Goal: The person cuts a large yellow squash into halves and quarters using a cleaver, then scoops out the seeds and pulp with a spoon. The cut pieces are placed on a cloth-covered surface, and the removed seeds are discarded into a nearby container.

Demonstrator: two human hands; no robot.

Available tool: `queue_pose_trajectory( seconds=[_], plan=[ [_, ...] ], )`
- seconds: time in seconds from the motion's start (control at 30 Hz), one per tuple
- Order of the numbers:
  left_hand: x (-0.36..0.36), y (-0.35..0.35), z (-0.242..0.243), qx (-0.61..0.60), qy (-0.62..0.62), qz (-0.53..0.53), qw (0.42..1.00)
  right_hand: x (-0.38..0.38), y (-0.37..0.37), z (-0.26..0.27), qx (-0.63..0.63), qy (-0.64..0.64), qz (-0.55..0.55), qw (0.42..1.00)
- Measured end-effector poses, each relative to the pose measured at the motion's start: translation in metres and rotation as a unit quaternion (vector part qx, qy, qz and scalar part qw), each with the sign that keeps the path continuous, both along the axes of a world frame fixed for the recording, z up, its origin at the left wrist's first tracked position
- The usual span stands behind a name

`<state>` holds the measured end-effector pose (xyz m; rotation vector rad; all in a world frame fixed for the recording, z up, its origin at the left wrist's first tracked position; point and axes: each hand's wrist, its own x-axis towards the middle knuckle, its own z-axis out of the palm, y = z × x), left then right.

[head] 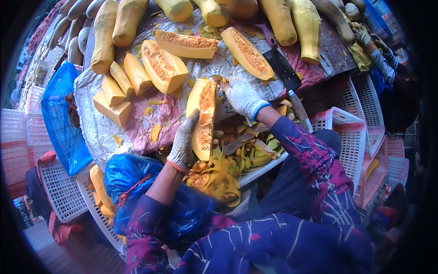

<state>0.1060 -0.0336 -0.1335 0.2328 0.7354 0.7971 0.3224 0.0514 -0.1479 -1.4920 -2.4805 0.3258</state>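
My left hand (pixel 184 142), in a knitted work glove with dark stained fingers, grips a long cut piece of peeled squash (pixel 202 118) from its left side. Orange pulp and seeds line its upturned cut face. Beyond the piece's right edge, my right hand (pixel 243 96), in a white knitted glove, is closed around a small hand tool (pixel 219 80). Only its brownish tip and a thin end below the palm show; its exact kind is hidden. Two seeded squash pieces, one long (pixel 186 44) and one thick (pixel 163 66), lie beyond my left hand. Another seeded half (pixel 248 53) lies farther right.
A cleaver (pixel 284 72) lies at the right, its handle over the table edge. Peeled whole squashes (pixel 104 37) line the back. Peelings and pulp (pixel 239 154) fill a container below my hands. A blue plastic bag (pixel 137 171) bulges beside my left forearm. Another person's gloved hand (pixel 362 36) shows far right.
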Motion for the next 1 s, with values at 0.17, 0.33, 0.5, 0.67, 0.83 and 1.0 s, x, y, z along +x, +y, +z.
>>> queue_pose_trajectory(
  seconds=[0.17,0.33,0.5,0.67,0.83,1.0],
  plan=[
    [0.001,0.000,0.002,-0.016,0.050,-0.002,0.999,-0.001,0.007,-0.001,-0.064,0.125,-0.031,0.990],
    [0.000,0.000,0.008,-0.013,0.077,-0.025,0.997,-0.002,0.007,0.007,-0.141,0.107,-0.042,0.983],
    [0.001,-0.002,0.008,-0.020,0.081,-0.024,0.996,-0.009,-0.008,0.001,-0.072,-0.016,-0.009,0.997],
    [0.005,-0.006,0.007,-0.020,0.102,-0.025,0.994,-0.011,-0.025,0.001,-0.037,-0.018,0.009,0.999],
    [0.010,-0.012,0.008,-0.010,0.094,-0.002,0.996,-0.014,-0.045,0.017,-0.069,0.022,-0.089,0.993],
    [0.007,-0.006,0.007,-0.027,0.060,0.017,0.998,-0.034,-0.078,0.042,-0.116,-0.055,-0.048,0.991]
  ],
)
